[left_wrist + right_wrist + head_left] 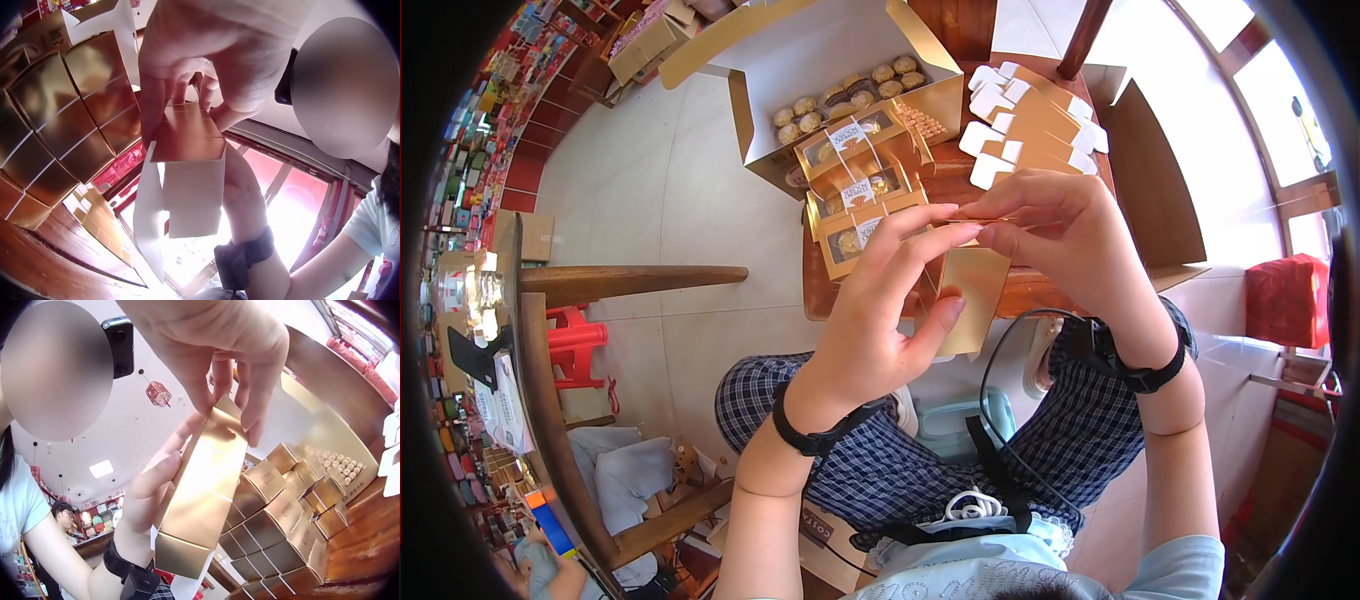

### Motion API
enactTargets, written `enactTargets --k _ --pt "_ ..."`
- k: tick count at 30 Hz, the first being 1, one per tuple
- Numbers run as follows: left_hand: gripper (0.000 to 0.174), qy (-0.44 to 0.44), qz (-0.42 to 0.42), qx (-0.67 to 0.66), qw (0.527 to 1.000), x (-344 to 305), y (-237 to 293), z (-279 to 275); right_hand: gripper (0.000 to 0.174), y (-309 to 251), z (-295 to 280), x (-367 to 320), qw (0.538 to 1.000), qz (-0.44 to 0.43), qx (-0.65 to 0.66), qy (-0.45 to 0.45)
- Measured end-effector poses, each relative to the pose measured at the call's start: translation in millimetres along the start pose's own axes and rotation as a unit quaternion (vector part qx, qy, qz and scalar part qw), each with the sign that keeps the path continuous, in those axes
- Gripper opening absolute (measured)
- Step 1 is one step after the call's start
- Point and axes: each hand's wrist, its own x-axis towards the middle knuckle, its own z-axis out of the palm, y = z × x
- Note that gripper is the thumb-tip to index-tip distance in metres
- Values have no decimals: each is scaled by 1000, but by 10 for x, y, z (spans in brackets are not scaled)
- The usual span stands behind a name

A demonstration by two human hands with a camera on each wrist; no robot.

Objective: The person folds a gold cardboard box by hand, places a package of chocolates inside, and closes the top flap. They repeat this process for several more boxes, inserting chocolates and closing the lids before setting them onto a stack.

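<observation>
A small gold carton point(975, 290) is held up between both hands above the lap; in the left wrist view the carton point(190, 134) shows a white inner flap standing out at its near end. The left hand point(880, 300) has its fingers along the carton's far edge and its thumb against the side. At the carton's upper end, the right hand point(1060, 225) pinches the edge between thumb and fingers. In the right wrist view the right hand point(231, 356) grips the top end, and the left hand point(153, 487) lies along the side.
Filled gold boxes with clear windows point(855, 200) are stacked on the wooden stool point(1040, 290). Behind them stands a large open carton point(750, 110) with wrapped round sweets. Flat gold blanks with white flaps point(1035, 130) lie at the right. A wooden bar point(640, 280) juts in from the left.
</observation>
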Motion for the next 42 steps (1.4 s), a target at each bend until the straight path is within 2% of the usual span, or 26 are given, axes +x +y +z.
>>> enactTargets --k 5,7,11,13,16,20,25,26,28,32,35,38,40,42 --pt "48 -10 5 4 1000 -3 -11 6 14 -24 -9 -10 1000 -20 12 -5" --pt "50 29 -4 -34 999 -7 -2 44 16 -54 -25 -17 1000 -15 -9 -17" --pt "46 51 -34 -101 993 -5 -7 30 21 -112 -59 4 999 25 25 -38" --pt "43 55 -43 -176 982 -7 -39 5 29 -57 -104 31 992 -49 57 -101" --pt "40 52 -46 -188 980 -7 -36 2 34 -9 -134 65 988 -60 58 -130" --pt "39 51 -46 -187 980 -8 -45 -14 35 54 -124 83 987 -78 51 -129" --pt "44 41 -33 -252 966 -29 -61 -41 34 161 -115 141 971 -169 98 -136" --pt "44 41 -32 -252 966 -23 -66 -52 34 178 -85 129 971 -170 98 -136" --pt "47 31 -19 -305 952 -12 -73 -84 30 184 -3 86 957 -123 244 -93" --pt "52 37 -26 -327 944 -18 -77 -84 26 148 21 68 960 -136 232 -83" --pt "56 30 -3 -310 950 -25 -114 -88 26 149 34 65 953 -110 267 -97" --pt "59 33 9 -292 956 -31 -119 -90 25 158 65 69 953 -150 243 -97" --pt "63 53 8 -235 971 -19 -77 -108 35 55 81 36 961 -89 258 -51" --pt "65 89 -1 -245 966 -24 28 -60 40 -71 59 -9 967 -70 240 -56"
